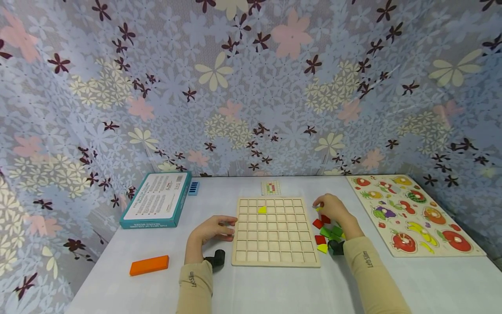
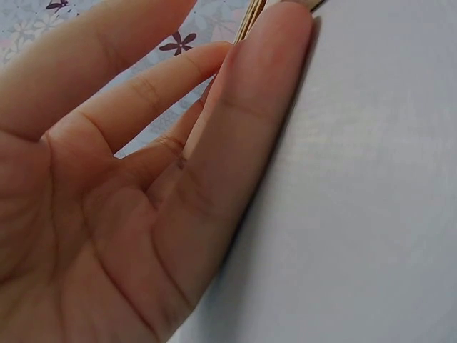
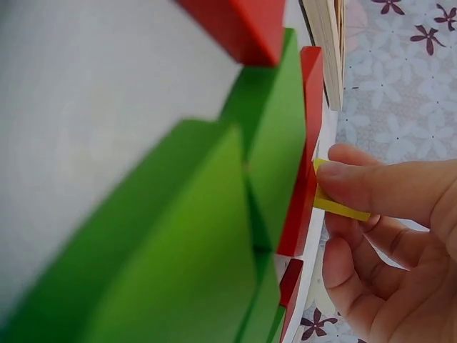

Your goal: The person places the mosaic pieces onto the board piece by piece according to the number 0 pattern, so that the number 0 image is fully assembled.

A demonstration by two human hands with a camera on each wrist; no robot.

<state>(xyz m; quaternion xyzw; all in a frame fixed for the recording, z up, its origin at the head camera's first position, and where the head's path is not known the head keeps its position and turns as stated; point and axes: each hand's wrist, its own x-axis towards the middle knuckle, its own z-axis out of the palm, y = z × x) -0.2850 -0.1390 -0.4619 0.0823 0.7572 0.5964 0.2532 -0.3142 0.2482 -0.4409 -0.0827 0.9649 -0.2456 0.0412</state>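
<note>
A wooden grid board [image 1: 274, 237] lies in the middle of the white table, with one yellow piece [image 1: 262, 209] in a cell near its top. My left hand [image 1: 226, 229] rests on the table with straight fingers [image 2: 264, 86] against the board's left edge [image 2: 250, 18]. My right hand [image 1: 319, 206] is just right of the board and pinches a small yellow piece [image 3: 341, 208] between thumb and fingers [image 3: 378, 189]. Below it lies a pile of red [image 1: 320, 239], green [image 3: 275, 157] and yellow pieces.
A fruit puzzle board [image 1: 412, 213] lies at the right. A teal box [image 1: 157, 199] and a small blue item [image 1: 194, 188] are at the back left, an orange block [image 1: 149, 265] at the front left. A small pattern card [image 1: 271, 188] lies behind the grid board.
</note>
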